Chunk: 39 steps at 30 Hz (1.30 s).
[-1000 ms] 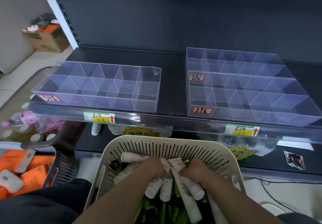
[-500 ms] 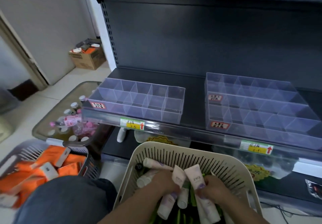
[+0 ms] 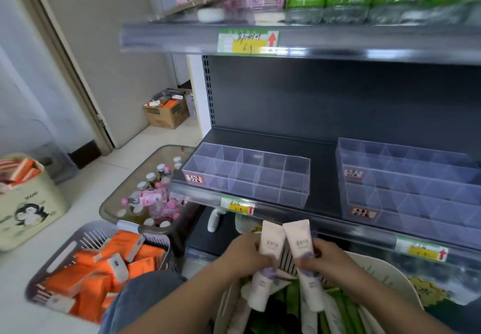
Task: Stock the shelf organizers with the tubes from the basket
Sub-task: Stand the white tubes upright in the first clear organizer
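1. I held two tubes, one in each hand. My left hand (image 3: 244, 251) was curled round the left tube (image 3: 269, 245), and my right hand (image 3: 328, 258) was curled round the right tube (image 3: 299, 242).
2. Both tubes were smooth, pale pink plastic with a purple print low on the body. Each had its flat crimped end up and its round cap down. They stood side by side, just apart, over the near rim of the basket and below the shelf edge.
3. The one basket (image 3: 385, 279) in front of me was cream plastic with a slotted wall. Inside lay more pale tubes and several green tubes (image 3: 346, 310); I could not count them.
4. Two clear plastic organizers sat well apart on the dark shelf (image 3: 322, 151). The left organizer (image 3: 247, 175) was a flat rectangle with two rows of five square cells, all bare. The right organizer (image 3: 406, 182) rose in steps toward the back and ran out of view, so I could not count its cells.
5. I saw three red-bordered labels on the organizer fronts, one on the left and two on the right.
6. Three yellow-and-green price tags (image 3: 237, 206) with red arrows sat on the shelf rails.
7. On the floor to my left stood a grey slotted crate (image 3: 65, 250) of orange cartons and a smoky tray (image 3: 114, 203) of pink-labelled bottles.
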Each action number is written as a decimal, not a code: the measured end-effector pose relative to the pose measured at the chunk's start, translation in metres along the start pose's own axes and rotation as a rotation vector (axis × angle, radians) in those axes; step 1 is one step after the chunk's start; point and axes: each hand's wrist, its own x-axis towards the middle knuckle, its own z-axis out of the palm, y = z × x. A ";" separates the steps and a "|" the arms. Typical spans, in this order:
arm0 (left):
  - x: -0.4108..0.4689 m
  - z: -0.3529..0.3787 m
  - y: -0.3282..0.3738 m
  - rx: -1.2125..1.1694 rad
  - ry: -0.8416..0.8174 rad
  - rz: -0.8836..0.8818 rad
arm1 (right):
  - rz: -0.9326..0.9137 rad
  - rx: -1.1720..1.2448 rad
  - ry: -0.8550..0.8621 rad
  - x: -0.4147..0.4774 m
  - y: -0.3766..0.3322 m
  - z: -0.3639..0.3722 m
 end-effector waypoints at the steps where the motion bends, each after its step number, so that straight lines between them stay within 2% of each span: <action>1: -0.002 -0.011 0.001 -0.013 0.018 0.010 | -0.025 0.022 0.004 0.000 -0.012 0.002; 8: -0.008 -0.091 0.010 -0.186 0.195 0.103 | -0.230 0.117 0.019 0.002 -0.098 0.016; 23: 0.030 -0.227 0.035 -0.126 0.515 0.254 | -0.413 0.190 0.193 0.094 -0.228 0.015; 33: 0.092 -0.260 0.023 -0.073 0.589 0.259 | -0.428 0.128 0.322 0.156 -0.251 0.027; 39: 0.117 -0.256 0.012 -0.015 0.502 0.235 | -0.400 0.047 0.323 0.176 -0.242 0.036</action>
